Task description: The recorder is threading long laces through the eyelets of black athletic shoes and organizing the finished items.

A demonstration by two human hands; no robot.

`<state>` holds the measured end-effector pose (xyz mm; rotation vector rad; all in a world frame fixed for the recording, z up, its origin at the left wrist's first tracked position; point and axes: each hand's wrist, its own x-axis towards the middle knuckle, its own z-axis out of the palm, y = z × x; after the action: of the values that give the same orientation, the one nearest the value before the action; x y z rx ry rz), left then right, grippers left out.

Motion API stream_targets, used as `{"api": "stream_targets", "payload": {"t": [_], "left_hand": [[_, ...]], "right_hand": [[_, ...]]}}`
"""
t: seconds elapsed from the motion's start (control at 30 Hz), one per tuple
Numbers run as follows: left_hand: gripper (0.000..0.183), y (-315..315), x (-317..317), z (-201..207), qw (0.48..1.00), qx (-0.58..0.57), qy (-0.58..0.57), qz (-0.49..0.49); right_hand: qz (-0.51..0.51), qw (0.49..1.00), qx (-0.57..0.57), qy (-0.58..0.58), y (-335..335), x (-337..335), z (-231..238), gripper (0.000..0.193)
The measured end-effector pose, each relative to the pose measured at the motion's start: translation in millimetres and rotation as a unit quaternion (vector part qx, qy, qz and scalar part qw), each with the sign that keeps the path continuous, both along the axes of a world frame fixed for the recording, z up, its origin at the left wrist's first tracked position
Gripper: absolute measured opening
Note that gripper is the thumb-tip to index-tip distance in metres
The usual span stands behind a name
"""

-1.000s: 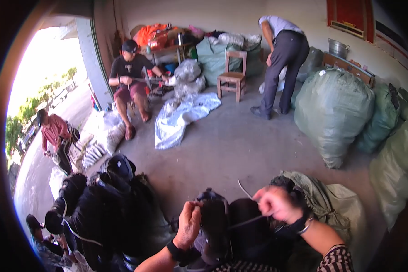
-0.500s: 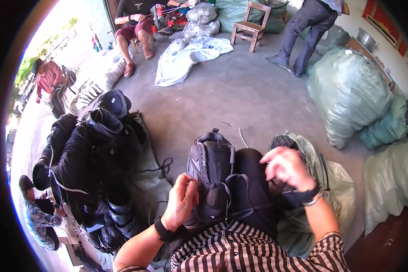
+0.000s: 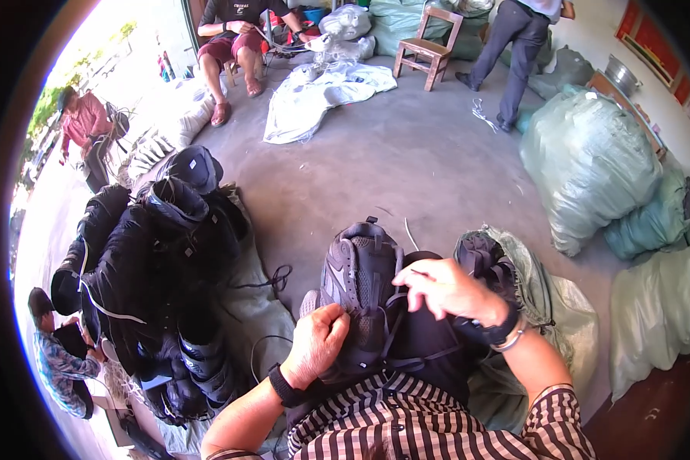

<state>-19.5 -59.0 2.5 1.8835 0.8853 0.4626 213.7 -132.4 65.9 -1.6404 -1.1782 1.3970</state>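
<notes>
A dark grey athletic shoe with mesh panels and a row of eyelets rests on my lap, toe toward me. My left hand is closed against the shoe's left side, thumb and forefinger pressed together; what they pinch is hidden. Over the right edge of the shoe is my right hand, its bent fingers apart and pointing left. A thin dark line shows by its forefinger, too small to name. A dark lace trails from the shoe across my dark-clothed thigh.
Left of me stands a heap of black shoes on sacking. More dark shoes lie in an open sack on my right. Full pale green bags line the right side. A wooden chair and several people are around.
My right hand has moved left, from beside the sack to the shoe. My left hand has shifted slightly right along the shoe. The standing person at the back has stepped.
</notes>
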Motion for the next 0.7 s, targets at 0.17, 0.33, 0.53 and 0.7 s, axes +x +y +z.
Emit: {"api": "stream_targets", "payload": {"t": [0.17, 0.33, 0.53, 0.7], "left_hand": [[0.021, 0, 11, 2, 1.000, -0.001, -0.004, -0.007], [0.022, -1, 6, -5, 0.999, -0.025, -0.022, 0.008], [0.020, -2, 6, -3, 1.000, 0.007, 0.008, 0.010], [0.016, 0, 22, 16, 0.923, 0.376, 0.060, -0.045]], "right_hand": [[-0.015, 0.990, 0.051, 0.128, 22, -23, -24, 0.040], [0.000, 0.992, 0.015, 0.126, 22, -38, -20, 0.034], [0.074, 0.975, -0.097, 0.187, 20, -31, -25, 0.040], [0.037, 0.939, -0.115, 0.323, 10, -26, -32, 0.042]]}}
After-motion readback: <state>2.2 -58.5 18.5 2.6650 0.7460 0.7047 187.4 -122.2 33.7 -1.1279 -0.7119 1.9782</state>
